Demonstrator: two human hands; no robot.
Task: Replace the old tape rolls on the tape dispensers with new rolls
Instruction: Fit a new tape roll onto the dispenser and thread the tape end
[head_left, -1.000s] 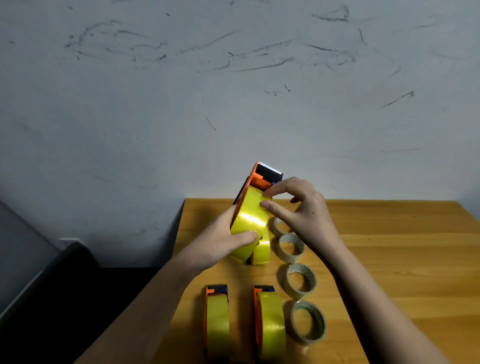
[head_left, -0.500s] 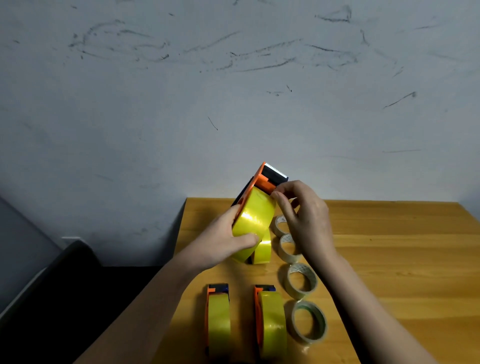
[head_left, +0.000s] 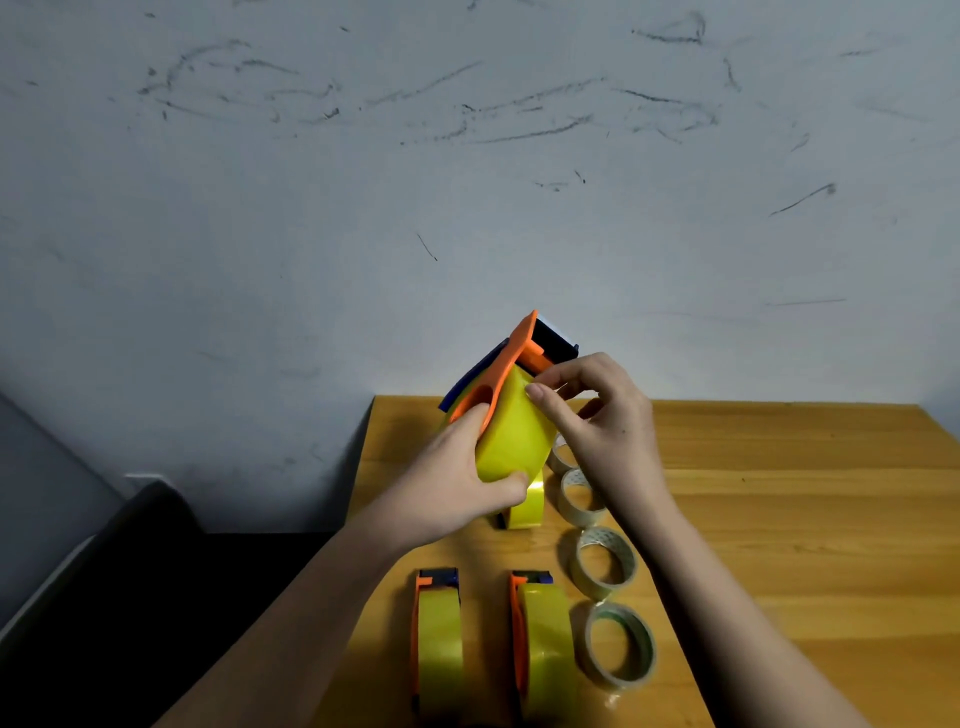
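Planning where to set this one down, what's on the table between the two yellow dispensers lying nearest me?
Nothing: in the head view, only bare wood of the table shows between the left dispenser and the right dispenser.

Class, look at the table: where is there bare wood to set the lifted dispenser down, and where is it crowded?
Bare wood lies right of the column of clear tape rolls, out to the table edge. It is crowded on the left: two dispensers lie by the near edge, another yellow roll behind them.
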